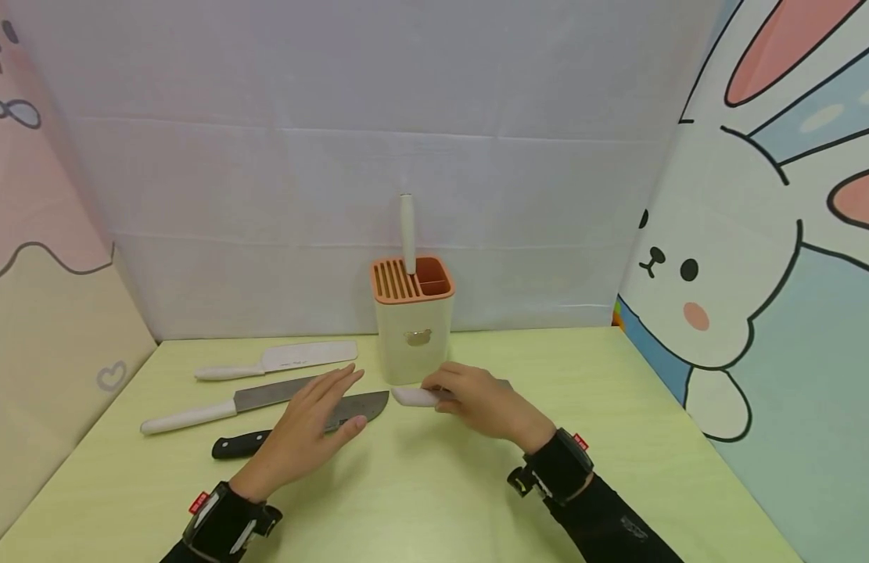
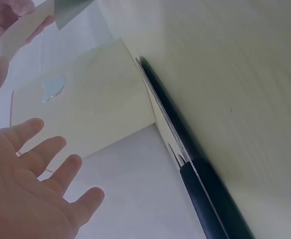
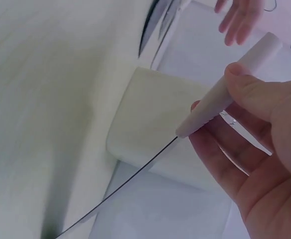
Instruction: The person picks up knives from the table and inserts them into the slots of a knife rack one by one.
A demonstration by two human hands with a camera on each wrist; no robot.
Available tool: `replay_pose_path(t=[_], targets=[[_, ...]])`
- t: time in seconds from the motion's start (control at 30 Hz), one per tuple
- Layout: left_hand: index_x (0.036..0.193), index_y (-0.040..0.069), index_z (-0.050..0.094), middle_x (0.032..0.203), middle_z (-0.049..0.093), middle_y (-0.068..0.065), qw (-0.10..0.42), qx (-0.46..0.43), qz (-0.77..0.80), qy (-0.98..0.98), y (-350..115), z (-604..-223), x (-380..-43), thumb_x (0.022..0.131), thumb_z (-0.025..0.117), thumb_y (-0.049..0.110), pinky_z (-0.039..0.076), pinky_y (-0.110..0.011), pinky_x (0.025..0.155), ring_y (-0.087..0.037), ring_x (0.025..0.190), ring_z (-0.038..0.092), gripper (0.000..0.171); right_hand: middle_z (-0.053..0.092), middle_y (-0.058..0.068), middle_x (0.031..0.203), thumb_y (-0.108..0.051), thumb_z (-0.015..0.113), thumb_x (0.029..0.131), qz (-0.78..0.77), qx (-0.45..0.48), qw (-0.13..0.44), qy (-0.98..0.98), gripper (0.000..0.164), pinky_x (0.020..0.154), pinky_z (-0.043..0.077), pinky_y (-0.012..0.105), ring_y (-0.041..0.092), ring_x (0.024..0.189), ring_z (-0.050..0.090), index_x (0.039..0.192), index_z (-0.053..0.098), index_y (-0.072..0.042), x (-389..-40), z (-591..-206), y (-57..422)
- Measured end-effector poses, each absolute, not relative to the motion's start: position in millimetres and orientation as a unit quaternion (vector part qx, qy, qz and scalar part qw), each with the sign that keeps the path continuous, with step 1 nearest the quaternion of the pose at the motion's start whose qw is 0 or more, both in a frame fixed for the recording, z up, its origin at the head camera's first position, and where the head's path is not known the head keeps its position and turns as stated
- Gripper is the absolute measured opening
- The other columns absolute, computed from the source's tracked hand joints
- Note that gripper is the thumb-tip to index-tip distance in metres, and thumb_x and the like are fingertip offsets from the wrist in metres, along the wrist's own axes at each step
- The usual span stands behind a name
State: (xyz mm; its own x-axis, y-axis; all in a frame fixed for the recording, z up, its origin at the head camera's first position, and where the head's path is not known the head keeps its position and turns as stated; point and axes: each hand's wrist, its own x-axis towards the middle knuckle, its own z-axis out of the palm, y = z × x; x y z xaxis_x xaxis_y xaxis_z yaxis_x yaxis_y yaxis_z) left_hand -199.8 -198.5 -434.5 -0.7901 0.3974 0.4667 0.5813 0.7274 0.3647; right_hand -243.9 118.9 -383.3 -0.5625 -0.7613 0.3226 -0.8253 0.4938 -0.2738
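My right hand (image 1: 479, 399) grips a white-handled knife (image 1: 409, 397) by the handle, just in front of the cream knife block (image 1: 414, 344). In the right wrist view the thumb and fingers pinch that handle (image 3: 210, 107), and the thin blade (image 3: 130, 179) slants down toward the table. My left hand (image 1: 303, 438) hovers with its fingers spread, holding nothing. In the head view it overlaps a black-handled knife (image 1: 240, 445), which lies on the table. The left wrist view shows the open palm (image 2: 26, 189) beside the block.
Left of the block lie a white-handled knife with a grey blade (image 1: 195, 417) and a white cleaver (image 1: 307, 356). One more white handle (image 1: 407, 234) stands upright from the block's slotted orange top (image 1: 395, 281). A white cloth wall (image 1: 279, 281) rises behind the table.
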Motion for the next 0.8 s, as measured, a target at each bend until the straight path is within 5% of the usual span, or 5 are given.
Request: replay_pose_path(t=[0.4,0.8], targets=[[0.164,0.017,0.042,0.168,0.04,-0.012,0.171,-0.267,-0.26,-0.912,-196.7,-435.3,-200.0,0.105,0.069,0.04,0.031,-0.072,0.116,-0.04,0.152,0.039,0.069,0.07,0.007,0.111,-0.002,0.08,0.093,0.295,0.427,0.129,-0.845,0.032,0.086,0.061,0.04,0.018,0.097,0.069,0.123,0.068,-0.003,-237.0,-363.8,129.1],[0.164,0.018,0.041,0.168,0.04,-0.011,0.174,-0.268,-0.26,-0.911,-192.2,-434.3,-200.5,0.106,0.067,0.04,0.033,-0.073,0.114,-0.041,0.151,0.04,0.068,0.071,0.008,0.117,0.0,0.079,0.094,0.379,0.378,0.164,-0.829,0.038,0.09,0.062,0.031,0.019,0.104,0.073,0.131,0.067,-0.002,-229.4,-348.2,134.8]])
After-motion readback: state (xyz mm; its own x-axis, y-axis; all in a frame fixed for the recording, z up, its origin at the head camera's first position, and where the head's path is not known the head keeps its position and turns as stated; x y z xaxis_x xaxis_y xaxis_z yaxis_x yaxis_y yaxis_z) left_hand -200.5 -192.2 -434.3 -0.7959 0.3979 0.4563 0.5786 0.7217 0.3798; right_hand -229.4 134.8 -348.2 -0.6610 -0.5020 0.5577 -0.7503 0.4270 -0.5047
